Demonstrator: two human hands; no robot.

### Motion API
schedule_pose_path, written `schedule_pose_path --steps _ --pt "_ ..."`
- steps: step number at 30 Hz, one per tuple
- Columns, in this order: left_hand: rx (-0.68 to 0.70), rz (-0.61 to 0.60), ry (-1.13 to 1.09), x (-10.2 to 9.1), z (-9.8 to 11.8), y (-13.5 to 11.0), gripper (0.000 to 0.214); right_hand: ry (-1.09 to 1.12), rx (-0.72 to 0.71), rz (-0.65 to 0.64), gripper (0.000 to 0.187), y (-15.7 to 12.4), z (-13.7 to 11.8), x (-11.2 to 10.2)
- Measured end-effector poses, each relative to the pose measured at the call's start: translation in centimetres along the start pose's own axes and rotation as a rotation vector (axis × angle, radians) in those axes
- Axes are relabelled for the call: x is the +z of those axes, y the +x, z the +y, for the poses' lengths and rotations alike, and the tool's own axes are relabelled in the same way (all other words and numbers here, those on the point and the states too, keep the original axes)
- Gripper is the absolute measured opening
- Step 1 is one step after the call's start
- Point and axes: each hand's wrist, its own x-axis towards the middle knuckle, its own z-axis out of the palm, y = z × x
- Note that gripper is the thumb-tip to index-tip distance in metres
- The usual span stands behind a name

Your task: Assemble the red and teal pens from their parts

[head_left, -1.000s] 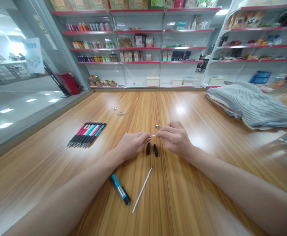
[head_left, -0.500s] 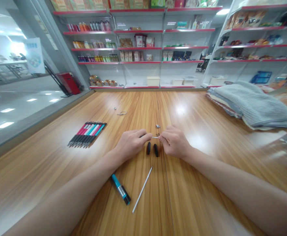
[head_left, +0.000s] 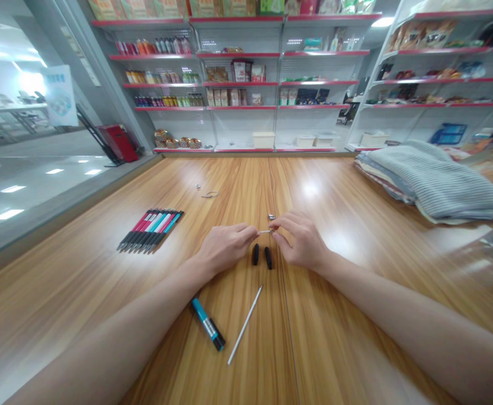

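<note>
White refill [head_left: 245, 325], turquoise barrel [head_left: 207, 322] with black end, black tapered pieces [head_left: 256, 255], grey-striped cloth [head_left: 444, 183], brown wood-grained table [head_left: 242, 183]

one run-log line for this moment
left hand: pinches thin rod | right hand: at rod's other end | table: two black pieces, white stick, blue barrel, pen row

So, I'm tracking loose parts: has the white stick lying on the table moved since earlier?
No; the white stick keeps its place left of the table seam.

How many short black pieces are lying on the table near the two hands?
2. One black piece lies nearer the left hand; the other black piece lies nearer the right hand. Others may be hidden under the hands.
</note>
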Motion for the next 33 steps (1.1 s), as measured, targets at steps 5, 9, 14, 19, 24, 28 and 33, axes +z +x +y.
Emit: schedule_pose_path --steps 5,9,14,19,24,28,33 --pt "-0.081 -0.019 -0.031 0.5 -0.5 0.1 0.032 -0.053 0.177 -0.019 0.011 -0.2 1.4 1.0" --pt "-0.095 -0.048 -0.038 0.8 -0.9 0.1 0.033 -0.069 0.233 -0.056 0.010 -0.5 2.2 1.7" --pt "-0.086 -0.080 -0.042 0.9 -0.9 0.1 0.032 -0.083 0.254 -0.085 0.012 -0.4 2.2 1.8" --pt "-0.073 -0.087 -0.069 0.9 -0.9 0.1 0.032 -0.095 0.269 -0.097 0.014 -0.4 2.1 1.7" --pt "-0.058 -0.090 -0.095 1.0 -1.0 0.1 0.030 -0.069 0.260 -0.078 0.010 -0.1 1.9 1.5" --pt "-0.050 -0.107 -0.097 0.9 -0.9 0.1 0.030 -0.022 0.205 -0.064 0.009 0.0 1.6 1.4" --pt "-0.037 -0.145 -0.095 0.7 -0.7 0.1 0.031 -0.002 0.162 -0.091 0.006 0.1 1.2 1.4"
